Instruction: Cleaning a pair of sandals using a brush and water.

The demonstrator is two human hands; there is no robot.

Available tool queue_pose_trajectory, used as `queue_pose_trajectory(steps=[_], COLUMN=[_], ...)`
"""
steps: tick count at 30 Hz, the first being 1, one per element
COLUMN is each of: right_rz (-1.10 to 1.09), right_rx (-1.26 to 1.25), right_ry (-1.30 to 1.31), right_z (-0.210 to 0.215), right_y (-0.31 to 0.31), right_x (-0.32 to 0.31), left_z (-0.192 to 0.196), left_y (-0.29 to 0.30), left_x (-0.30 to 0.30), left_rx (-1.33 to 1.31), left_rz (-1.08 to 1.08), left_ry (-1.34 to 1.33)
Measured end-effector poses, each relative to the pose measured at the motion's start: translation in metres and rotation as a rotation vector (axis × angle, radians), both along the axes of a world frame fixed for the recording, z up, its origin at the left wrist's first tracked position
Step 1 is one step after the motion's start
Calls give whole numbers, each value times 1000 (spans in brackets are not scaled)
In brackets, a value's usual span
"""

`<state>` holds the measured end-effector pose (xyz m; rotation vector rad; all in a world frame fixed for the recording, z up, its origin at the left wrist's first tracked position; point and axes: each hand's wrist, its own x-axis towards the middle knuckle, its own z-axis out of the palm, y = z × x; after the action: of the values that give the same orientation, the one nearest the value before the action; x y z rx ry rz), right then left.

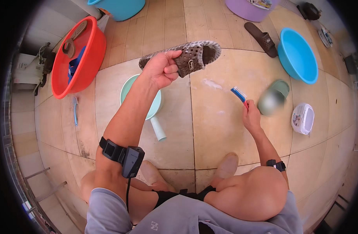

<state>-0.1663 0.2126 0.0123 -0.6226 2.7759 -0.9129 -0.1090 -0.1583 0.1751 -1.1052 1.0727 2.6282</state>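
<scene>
My left hand (161, 70) is closed on a brown slipper (190, 60) with a perforated strap. Whitish foam lines parts of the slipper's edge, and it is held out ahead of me over the pale green dipper (157, 128). In my right hand (251, 116) is a scrub brush (239, 94) with a blue and red body and white bristles facing up. A green slipper (279, 90) lies on the floor just right of that hand, part of it blurred. The matching brown slipper (261, 39) rests farther off at the right.
On the left stands a red basin (97, 50) with sandals and something blue inside. A light blue brush (75, 111) lies near it. Blue basin (298, 56) and white tub (303, 119) are at right. A teal tub (122, 9) and purple tub (251, 13) stand at the back.
</scene>
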Motion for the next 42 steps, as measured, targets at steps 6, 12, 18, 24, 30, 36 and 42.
queue_pose_trajectory(steps=[6, 12, 18, 24, 30, 36, 42], right_rz=[32, -42, 54, 392, 776, 304, -75], right_rx=[25, -207, -109, -51, 19, -168, -305], right_ry=[96, -98, -7, 138, -527, -1229, -1272], right_z=[-16, -27, -34, 21, 155, 118, 30], right_y=[-15, -39, -38, -36, -220, -349, -379], right_x=[-20, -17, -19, -39, -13, 80, 98], left_z=[63, 112, 75, 48, 19, -28, -32], left_y=[-62, -123, -151, -144, -170, -197, -204], left_x=[25, 105, 176, 210, 309, 375, 387], left_rx=[-235, -478, -356, -320, -630, -758, -770], left_rz=[93, 88, 257, 407, 476, 378, 170], left_ry=[-98, -107, -147, -127, -275, -504, -524])
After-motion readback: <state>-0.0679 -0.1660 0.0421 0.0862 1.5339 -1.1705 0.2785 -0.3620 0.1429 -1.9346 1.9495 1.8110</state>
